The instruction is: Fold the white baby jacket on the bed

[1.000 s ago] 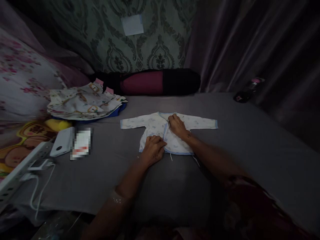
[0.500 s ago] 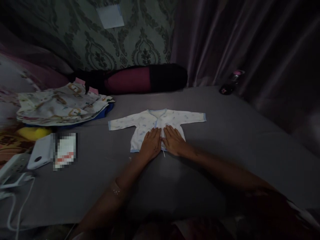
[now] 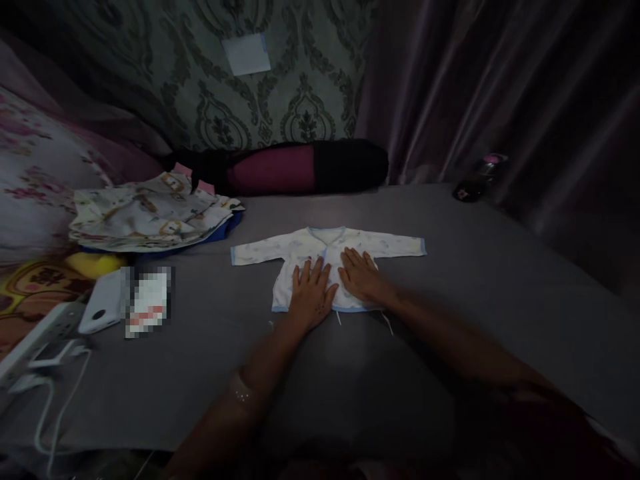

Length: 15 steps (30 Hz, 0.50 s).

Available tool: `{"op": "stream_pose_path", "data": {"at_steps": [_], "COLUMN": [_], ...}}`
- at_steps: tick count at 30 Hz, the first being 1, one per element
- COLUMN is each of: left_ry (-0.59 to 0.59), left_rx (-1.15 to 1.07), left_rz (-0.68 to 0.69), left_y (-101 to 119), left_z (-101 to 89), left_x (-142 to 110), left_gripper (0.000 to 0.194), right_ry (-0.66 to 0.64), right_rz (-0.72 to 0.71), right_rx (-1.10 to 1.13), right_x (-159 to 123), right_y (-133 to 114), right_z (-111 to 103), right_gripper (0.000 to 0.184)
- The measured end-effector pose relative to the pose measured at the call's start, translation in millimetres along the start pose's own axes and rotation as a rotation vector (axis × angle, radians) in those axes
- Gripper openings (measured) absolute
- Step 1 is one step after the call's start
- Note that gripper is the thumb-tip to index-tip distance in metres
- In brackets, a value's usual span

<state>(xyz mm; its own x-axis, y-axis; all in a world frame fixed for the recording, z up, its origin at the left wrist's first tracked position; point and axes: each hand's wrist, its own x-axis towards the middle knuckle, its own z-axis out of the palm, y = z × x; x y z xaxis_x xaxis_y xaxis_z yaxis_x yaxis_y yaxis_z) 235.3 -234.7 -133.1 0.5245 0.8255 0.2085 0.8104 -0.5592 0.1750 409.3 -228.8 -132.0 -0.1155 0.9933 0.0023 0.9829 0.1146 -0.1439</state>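
A small white baby shirt (image 3: 300, 245) with a faint print and light blue trim lies spread flat, its sleeves stretched out to both sides. My left hand (image 3: 313, 291) rests flat on the lower left of its front, fingers spread. On the right half of the front lies my right hand (image 3: 364, 275), palm down with its fingers extended. Thin white ties stick out below the hem. Both hands cover part of the shirt's front, and neither grips the cloth.
The shirt lies on a grey sheet (image 3: 475, 287). At left are a stack of folded printed cloths (image 3: 150, 210), a white power bank (image 3: 104, 301), a power strip (image 3: 43, 337) with cables and a blurred-out item (image 3: 149, 303). A maroon-black roll (image 3: 280, 170) and a dark bottle (image 3: 475, 180) stand behind.
My hands have moved apart across the shirt's front, the right one to the right, and my left fingers have spread. The whole view has shifted slightly.
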Motion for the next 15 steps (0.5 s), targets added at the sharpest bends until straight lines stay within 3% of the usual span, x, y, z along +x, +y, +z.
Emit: {"op": "stream_pose_path", "data": {"at_steps": [4, 8, 15], "left_ry": [-0.086, -0.095, -0.090], "left_rx": [0.026, 0.048, -0.015], "left_rz": [-0.007, -0.004, -0.012], "left_y": [-2, -2, 0], "left_z": [6.6, 8.2, 1.9], "left_x": [-2, -3, -3], "left_gripper": [0.055, 0.057, 0.055], "right_ry": [-0.036, 0.059, 0.090], "right_rz": [0.088, 0.190, 0.226], "right_rx": [0.043, 0.037, 0.019], "right_x": [39, 75, 90], "right_y": [-2, 5, 12], "right_z": [0, 4, 9], "right_gripper": [0.064, 0.064, 0.063]}}
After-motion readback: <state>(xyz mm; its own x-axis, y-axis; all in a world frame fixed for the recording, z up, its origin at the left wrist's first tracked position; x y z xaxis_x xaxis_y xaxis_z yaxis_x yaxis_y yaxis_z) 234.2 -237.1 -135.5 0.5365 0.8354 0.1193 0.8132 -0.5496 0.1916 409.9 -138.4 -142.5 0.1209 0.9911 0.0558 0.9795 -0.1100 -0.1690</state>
